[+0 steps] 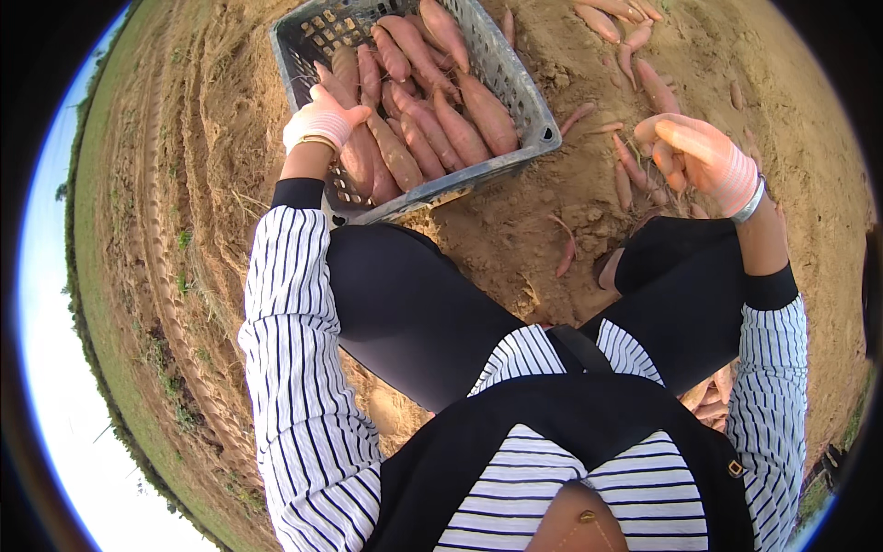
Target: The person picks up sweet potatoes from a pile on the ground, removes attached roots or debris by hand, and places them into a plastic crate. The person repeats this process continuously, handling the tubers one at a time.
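Note:
A grey plastic crate [548, 131] with perforated walls stands on the soil before me, holding several reddish sweet potatoes [459, 127]. My left hand [321, 119], in a pale pink knitted glove, is at the crate's left side over the sweet potatoes; its thumb points right, and what its fingers touch beneath is hard to tell. My right hand [700, 155], gloved alike, hovers with curled fingers above loose sweet potatoes on the ground to the right of the crate. Whether something lies within its fingers is not clear. A larger sweet potato [657, 86] lies just beyond it.
More sweet potatoes [597, 24] lie at the top right, and a small thin one [567, 257] rests between my knees. Another pile [710, 400] shows beside my right hip. Tilled soil with a tyre track [155, 228] runs along the left.

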The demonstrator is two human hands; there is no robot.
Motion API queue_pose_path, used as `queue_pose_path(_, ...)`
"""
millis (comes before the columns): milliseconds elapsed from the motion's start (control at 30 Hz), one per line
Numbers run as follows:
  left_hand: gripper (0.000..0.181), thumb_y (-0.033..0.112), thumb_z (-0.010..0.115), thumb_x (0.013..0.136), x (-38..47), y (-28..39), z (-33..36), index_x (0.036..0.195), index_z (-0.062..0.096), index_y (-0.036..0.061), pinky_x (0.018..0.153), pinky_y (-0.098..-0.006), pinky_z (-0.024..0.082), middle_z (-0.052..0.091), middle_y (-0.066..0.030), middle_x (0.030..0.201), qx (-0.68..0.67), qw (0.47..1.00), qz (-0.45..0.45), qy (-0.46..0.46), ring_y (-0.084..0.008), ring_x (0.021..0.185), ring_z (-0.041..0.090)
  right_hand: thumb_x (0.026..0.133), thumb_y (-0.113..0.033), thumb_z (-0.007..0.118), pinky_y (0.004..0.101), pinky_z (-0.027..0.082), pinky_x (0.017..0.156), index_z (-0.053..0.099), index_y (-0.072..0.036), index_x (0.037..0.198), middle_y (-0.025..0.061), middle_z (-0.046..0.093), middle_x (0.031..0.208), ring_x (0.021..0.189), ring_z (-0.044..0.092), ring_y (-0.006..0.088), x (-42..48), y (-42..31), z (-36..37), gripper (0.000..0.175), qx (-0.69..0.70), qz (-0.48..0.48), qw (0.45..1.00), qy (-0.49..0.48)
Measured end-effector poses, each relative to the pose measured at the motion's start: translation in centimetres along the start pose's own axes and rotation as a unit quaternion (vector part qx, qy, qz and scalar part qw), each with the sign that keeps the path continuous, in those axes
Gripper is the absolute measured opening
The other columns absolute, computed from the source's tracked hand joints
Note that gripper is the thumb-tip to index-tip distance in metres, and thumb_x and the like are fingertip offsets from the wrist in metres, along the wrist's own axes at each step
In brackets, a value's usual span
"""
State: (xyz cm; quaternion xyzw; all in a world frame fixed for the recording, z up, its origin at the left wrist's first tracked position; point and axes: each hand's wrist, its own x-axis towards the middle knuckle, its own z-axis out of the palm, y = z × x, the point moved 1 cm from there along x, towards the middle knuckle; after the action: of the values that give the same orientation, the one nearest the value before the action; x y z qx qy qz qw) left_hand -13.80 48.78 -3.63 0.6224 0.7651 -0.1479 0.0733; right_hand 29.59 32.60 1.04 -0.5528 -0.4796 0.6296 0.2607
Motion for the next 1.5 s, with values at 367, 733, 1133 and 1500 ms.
queue_pose_path(367,0.070,0.059,0.055,0.084,4.7,0.1,9.6,0.128,0.055,0.0049,0.091,-0.0447,0.052,0.066,-0.0190,0.121,0.232,0.962,0.061,-0.126,-0.0328,0.110,0.066,0.094,-0.039,0.056,0.0257,0.044,0.049,0.062,0.004,0.109,0.0112,0.064,0.074,0.056,0.057,0.0158,0.6,0.3,-2.2,0.046,0.103,0.014,0.992,-0.069)
queue_pose_path(733,0.060,0.052,0.054,0.090,1.0,3.4,5.3,0.132,0.055,0.0089,0.088,-0.0469,0.050,0.066,-0.0259,0.112,0.006,0.987,0.162,-0.020,-0.0396,0.105,0.064,0.096,-0.036,0.058,0.0249,0.047,0.060,0.065,-0.004,0.113,0.0043,0.064,0.081,0.065,0.058,0.0101,-6.4,-1.8,-3.3,0.036,0.072,-0.049,0.993,-0.075)
queue_pose_path(1133,0.039,0.034,0.037,0.102,-8.3,14.2,10.9,0.116,0.061,0.0066,0.080,-0.0479,0.049,0.066,-0.0229,0.102,-0.135,0.904,0.403,-0.041,-0.0432,0.095,0.061,0.094,-0.041,0.057,0.0286,0.048,0.054,0.065,-0.005,0.113,0.0107,0.069,0.089,0.065,0.062,0.0150,-1.1,3.0,-14.9,0.042,-0.150,-0.024,0.984,-0.091)
queue_pose_path(1500,0.024,0.021,0.040,0.098,-10.8,15.5,8.4,0.098,0.060,0.0074,0.072,-0.0461,0.049,0.064,-0.0156,0.089,-0.086,0.914,0.397,-0.008,-0.0386,0.083,0.061,0.090,-0.033,0.064,0.0322,0.048,0.060,0.064,-0.008,0.117,0.0043,0.066,0.084,0.071,0.061,0.0152,11.6,23.4,-27.2,0.036,0.022,0.157,0.921,0.355)
